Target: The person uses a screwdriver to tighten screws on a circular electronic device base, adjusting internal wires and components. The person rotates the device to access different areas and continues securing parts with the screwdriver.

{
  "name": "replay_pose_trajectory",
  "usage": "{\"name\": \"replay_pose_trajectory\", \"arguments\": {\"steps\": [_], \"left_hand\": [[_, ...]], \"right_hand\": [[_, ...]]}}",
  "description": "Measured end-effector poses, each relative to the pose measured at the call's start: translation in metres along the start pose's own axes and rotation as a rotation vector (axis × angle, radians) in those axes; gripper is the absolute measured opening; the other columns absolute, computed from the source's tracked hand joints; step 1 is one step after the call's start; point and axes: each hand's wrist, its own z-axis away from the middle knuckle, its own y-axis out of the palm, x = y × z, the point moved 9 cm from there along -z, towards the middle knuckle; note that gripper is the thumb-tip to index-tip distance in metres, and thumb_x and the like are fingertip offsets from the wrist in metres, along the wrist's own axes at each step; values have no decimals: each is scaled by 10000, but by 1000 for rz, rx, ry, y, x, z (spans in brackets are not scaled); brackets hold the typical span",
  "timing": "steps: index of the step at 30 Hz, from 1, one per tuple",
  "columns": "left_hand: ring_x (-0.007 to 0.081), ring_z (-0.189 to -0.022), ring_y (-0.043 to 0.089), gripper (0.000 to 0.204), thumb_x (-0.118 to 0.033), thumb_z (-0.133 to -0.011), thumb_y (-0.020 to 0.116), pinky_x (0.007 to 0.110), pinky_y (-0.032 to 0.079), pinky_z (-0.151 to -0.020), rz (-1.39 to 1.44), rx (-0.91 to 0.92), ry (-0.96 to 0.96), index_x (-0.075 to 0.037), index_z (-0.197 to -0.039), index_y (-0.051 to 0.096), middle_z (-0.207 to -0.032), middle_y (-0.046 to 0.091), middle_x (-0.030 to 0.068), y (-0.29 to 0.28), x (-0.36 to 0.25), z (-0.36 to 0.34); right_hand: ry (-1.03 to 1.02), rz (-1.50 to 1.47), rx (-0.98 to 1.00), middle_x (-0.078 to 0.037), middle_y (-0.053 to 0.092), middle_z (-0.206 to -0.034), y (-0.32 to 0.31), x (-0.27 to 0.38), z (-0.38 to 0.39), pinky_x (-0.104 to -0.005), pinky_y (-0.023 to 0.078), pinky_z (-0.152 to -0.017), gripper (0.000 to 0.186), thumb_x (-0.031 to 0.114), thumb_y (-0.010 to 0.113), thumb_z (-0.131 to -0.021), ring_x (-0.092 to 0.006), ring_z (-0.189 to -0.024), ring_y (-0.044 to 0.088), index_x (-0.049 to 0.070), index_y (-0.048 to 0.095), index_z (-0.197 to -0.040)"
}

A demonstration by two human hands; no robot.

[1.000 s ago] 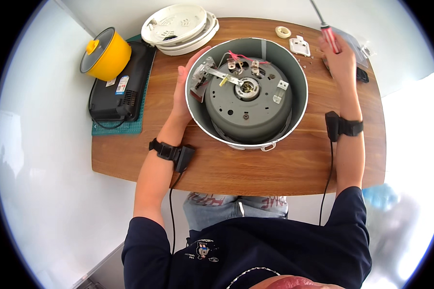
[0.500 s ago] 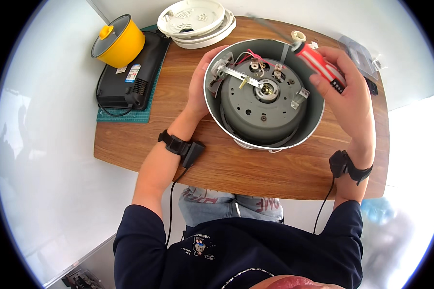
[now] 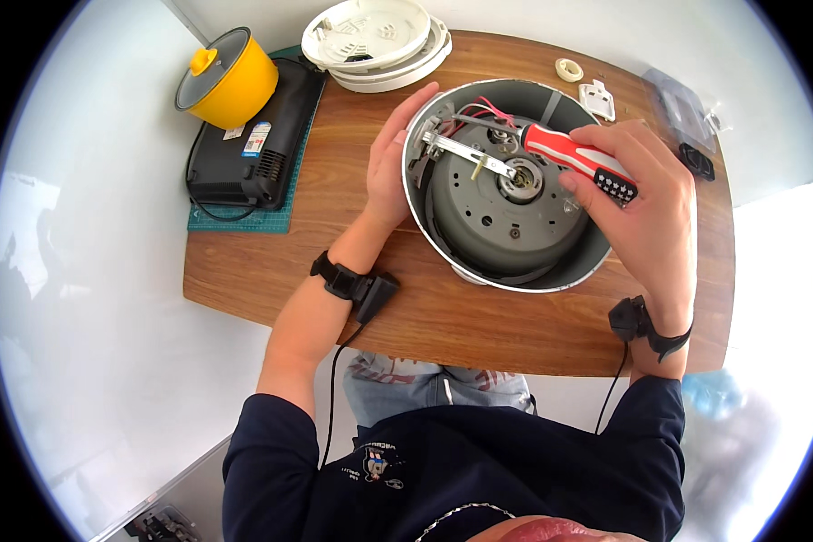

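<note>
A round grey metal appliance housing (image 3: 515, 287) sits open-side up on the table. Inside it are a domed grey metal pan (image 3: 483, 242), a central ring fitting (image 3: 520, 182), a silver metal strip (image 3: 461, 150) and pink wires (image 3: 490, 107). My left hand (image 3: 391, 173) lies against the housing's outer left wall, fingers stretched out along it. My right hand (image 3: 646, 185) is closed round the red, white and black handle of a screwdriver (image 3: 569, 155). Its shaft points left across the housing, the tip near the strip's left end; contact there cannot be made out.
Stacked white round plastic covers (image 3: 379, 79) lie at the back. A yellow pot (image 3: 235, 86) stands on a black appliance (image 3: 235, 172) over a green mat at left. A cream ring (image 3: 568, 70), a white plastic piece (image 3: 597, 100) and a clear plastic box (image 3: 680, 104) lie back right.
My right hand has brought the screwdriver down and left, its shaft now over the housing's interior. The fingers of my left hand have straightened along the wall. The whole view has shifted slightly.
</note>
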Motion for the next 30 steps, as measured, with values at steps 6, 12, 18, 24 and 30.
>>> {"name": "replay_pose_trajectory", "arguments": {"steps": [6,12,18,24,30], "left_hand": [[217,-1308,571,603,-352,-1088,422,360,454,-1119,-116,-9,46,43,-1543,396,-1461,567,165,-4,-7,-1],[233,-1286,576,773,-575,-1050,468,376,464,-1100,-158,-2,72,43,-1512,413,-1427,570,171,-1,-8,-2],[215,-1266,575,832,-623,-1024,497,371,462,-1098,-122,-34,17,49,-1507,411,-1393,573,154,0,-4,-1],[221,-1267,576,863,-647,-1017,503,373,464,-1096,-103,-2,29,52,-1510,391,-1400,564,159,4,-5,1],[227,-1275,577,878,-664,-1009,506,388,478,-1094,-150,5,58,51,-1504,388,-1436,549,172,5,-13,0]], "right_hand": [[-22,46,-33,-20,679,-902,6,8,0,-335,525,-648,238,149,848,-793,-231,-756,656,103,758,-1009],[-124,127,-40,-10,648,-875,11,17,5,-359,525,-652,245,141,844,-775,-229,-762,643,124,759,-1004],[-162,112,-42,-13,622,-865,12,15,7,-368,519,-667,273,137,843,-761,-237,-782,624,128,747,-1017],[-191,156,-64,-12,608,-873,12,19,12,-368,513,-676,276,136,840,-763,-230,-786,614,132,742,-1021],[-221,199,-91,-10,601,-885,13,28,15,-366,509,-691,267,132,836,-764,-228,-787,610,131,738,-1012]]}}
